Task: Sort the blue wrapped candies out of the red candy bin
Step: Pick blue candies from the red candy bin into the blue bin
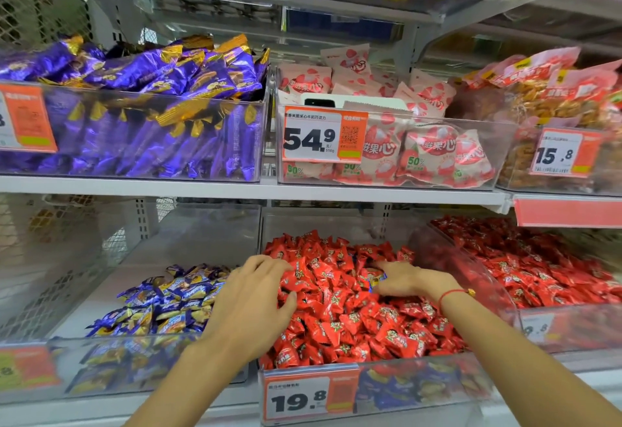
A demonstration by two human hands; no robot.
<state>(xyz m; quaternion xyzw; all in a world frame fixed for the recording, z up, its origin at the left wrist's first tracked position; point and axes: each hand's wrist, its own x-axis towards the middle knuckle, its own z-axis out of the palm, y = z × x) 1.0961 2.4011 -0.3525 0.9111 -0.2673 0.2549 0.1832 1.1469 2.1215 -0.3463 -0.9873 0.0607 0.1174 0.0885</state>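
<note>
Left hand [250, 295] fingers spread on red candies [340, 312]; right hand [399, 280] pinching blue candy [376, 279]; tag "19.8" [298, 399].

- Upper shelf, left: clear bin of purple-and-gold packets [141, 97].
- Upper shelf, centre: pink strawberry packets [427, 154] behind price tag 54.9 [323, 137].
- Upper shelf, right: bagged golden snacks [552, 103], price tag 15.8 [562, 152].
- Mesh side panel [37, 6] at far left.

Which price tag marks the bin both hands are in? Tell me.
The 19.8 tag, on the front of the red candy bin where the left hand and right hand rest; the 54.9 tag and 15.8 tag hang one shelf up.
</note>
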